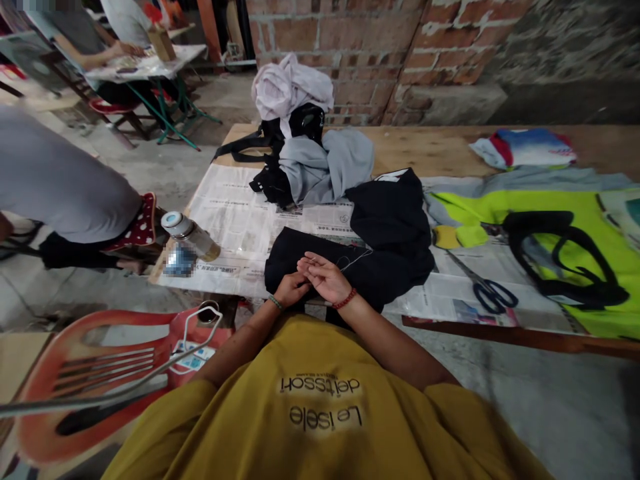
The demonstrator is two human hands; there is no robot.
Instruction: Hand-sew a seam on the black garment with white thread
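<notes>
At the centre of the frame, just below the middle, your 2 hands meet over the near edge of a black garment [385, 233]. Your right hand [324, 277], with a red band at the wrist, lies palm up with its fingers loosely curled, and a thin pale thread [354, 258] runs from its fingertips up and to the right across the cloth; whether the fingers actually pinch the thread is too small to tell. Your left hand [291, 289], with a green band at the wrist, is curled against the heel of the right hand, touching it, and I cannot tell whether it grips anything. The black garment spreads from your hands toward the upper right, lying on newspaper [240, 227] that covers the wooden table [430, 150]. Right of centre, a pair of scissors [483, 283] rests on the paper, blades pointing up-left. Further right lies a neon yellow garment [575, 220] with black straps on it. Above centre sits a heap of grey, black and pink clothes [305, 140]. Left of centre, a bottle [190, 237] lies tilted at the table's corner. In the lower left stands a red plastic chair [100, 373].
</notes>
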